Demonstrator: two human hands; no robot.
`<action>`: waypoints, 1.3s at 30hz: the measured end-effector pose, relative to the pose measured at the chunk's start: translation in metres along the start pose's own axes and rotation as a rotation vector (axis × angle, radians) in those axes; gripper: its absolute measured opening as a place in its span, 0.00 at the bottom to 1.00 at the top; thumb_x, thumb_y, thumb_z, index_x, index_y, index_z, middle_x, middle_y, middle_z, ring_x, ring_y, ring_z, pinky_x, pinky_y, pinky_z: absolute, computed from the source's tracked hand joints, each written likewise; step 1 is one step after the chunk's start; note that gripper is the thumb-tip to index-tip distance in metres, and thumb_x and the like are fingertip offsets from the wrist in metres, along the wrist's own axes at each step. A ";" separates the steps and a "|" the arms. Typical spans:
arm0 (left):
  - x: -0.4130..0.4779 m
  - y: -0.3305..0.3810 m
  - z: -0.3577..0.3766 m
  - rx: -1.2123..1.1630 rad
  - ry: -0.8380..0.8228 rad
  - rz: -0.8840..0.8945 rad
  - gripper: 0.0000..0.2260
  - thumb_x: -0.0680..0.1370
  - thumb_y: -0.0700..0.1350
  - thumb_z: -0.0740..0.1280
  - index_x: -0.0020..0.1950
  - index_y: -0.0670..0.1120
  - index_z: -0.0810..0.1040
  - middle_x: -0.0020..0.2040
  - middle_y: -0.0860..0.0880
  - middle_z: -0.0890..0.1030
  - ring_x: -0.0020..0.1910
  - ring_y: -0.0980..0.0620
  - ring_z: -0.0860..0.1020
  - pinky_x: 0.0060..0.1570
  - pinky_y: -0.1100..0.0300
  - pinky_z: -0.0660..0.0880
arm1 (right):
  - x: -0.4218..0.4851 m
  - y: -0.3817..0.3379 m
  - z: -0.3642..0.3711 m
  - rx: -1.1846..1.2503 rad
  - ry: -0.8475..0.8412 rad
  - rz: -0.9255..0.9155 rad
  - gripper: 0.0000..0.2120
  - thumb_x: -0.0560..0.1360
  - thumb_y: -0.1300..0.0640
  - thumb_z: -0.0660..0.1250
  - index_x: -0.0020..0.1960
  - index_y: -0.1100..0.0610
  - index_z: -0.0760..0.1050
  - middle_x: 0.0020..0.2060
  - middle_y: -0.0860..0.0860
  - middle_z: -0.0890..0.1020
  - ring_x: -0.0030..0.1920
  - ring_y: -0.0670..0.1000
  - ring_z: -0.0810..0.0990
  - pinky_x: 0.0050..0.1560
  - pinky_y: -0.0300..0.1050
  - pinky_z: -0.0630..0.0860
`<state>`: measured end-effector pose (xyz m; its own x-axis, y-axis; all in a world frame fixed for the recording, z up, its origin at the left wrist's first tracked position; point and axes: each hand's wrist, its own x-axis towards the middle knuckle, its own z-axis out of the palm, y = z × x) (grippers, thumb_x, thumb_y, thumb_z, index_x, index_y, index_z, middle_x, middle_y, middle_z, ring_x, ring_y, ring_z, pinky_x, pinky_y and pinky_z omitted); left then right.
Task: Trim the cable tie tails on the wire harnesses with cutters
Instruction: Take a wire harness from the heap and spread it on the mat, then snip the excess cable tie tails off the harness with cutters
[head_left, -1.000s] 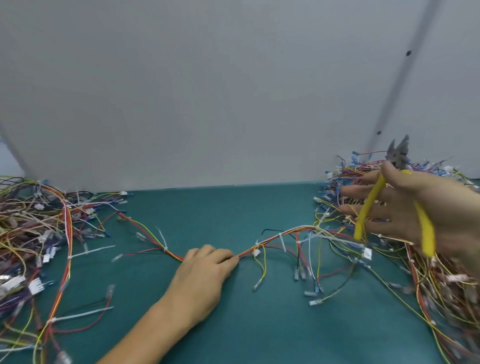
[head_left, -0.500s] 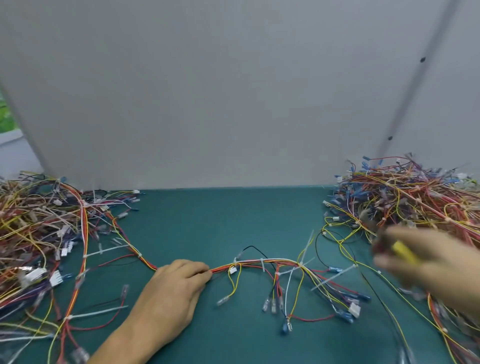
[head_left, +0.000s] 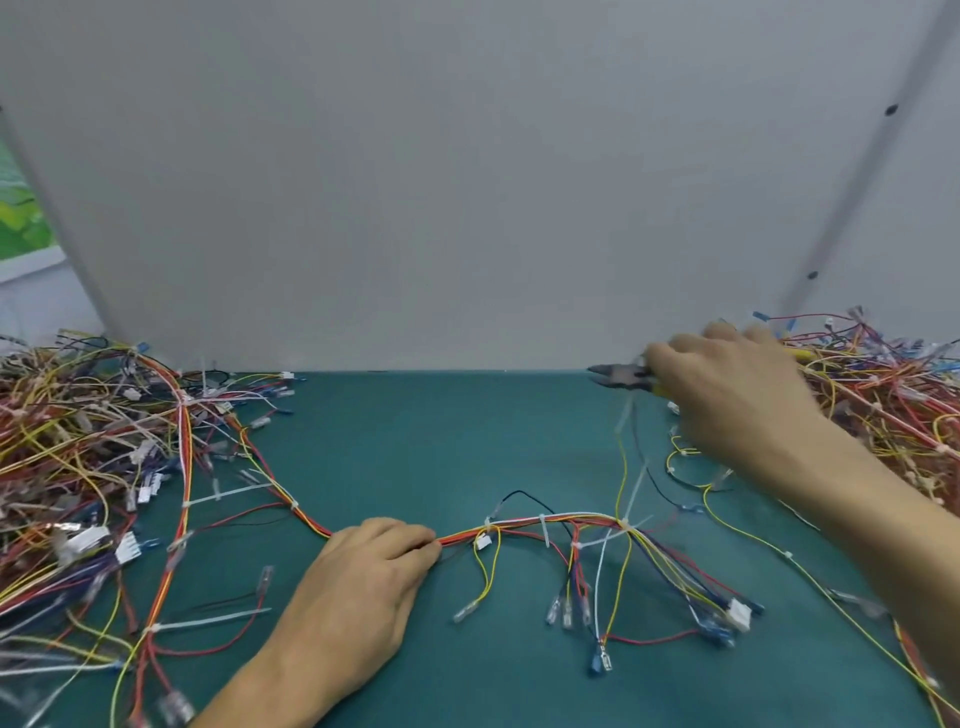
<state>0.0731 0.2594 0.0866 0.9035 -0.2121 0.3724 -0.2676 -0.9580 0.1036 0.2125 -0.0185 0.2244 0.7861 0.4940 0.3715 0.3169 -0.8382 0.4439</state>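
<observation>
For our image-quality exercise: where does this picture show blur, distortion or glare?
Head view: right hand and cutters slightly motion-blurred; left hand on the harness sharp; wide-angle lens slants the grey panel edges; lighting soft, even, no glare.

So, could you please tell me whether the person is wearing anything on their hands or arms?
No: the left hand and the right hand are bare, without gloves, rings or a watch in view. The left forearm and right forearm are uncovered too; no sleeve shows.
</observation>
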 end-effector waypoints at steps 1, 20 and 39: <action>0.000 0.000 0.000 -0.001 0.002 0.002 0.16 0.74 0.48 0.57 0.50 0.53 0.84 0.50 0.61 0.81 0.47 0.56 0.80 0.45 0.62 0.77 | 0.017 -0.008 0.003 0.076 -0.094 -0.006 0.11 0.67 0.63 0.66 0.48 0.54 0.72 0.44 0.53 0.79 0.47 0.58 0.78 0.40 0.47 0.63; -0.001 -0.001 0.003 0.002 0.017 0.060 0.16 0.74 0.48 0.57 0.51 0.53 0.84 0.51 0.62 0.81 0.48 0.56 0.79 0.49 0.64 0.71 | 0.025 0.005 0.021 1.751 -0.708 0.738 0.04 0.80 0.58 0.61 0.48 0.59 0.71 0.54 0.57 0.81 0.42 0.55 0.83 0.37 0.51 0.75; 0.039 -0.033 -0.032 0.012 -0.194 -0.830 0.21 0.76 0.65 0.60 0.52 0.47 0.73 0.50 0.46 0.77 0.54 0.43 0.77 0.50 0.52 0.74 | -0.114 0.001 0.047 0.559 -0.613 0.172 0.10 0.70 0.44 0.68 0.42 0.46 0.68 0.39 0.45 0.78 0.42 0.46 0.76 0.44 0.44 0.75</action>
<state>0.1066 0.2891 0.1276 0.8468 0.5316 0.0152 0.5096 -0.8192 0.2630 0.1483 -0.0867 0.1448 0.9448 0.2718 -0.1829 0.2558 -0.9608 -0.1068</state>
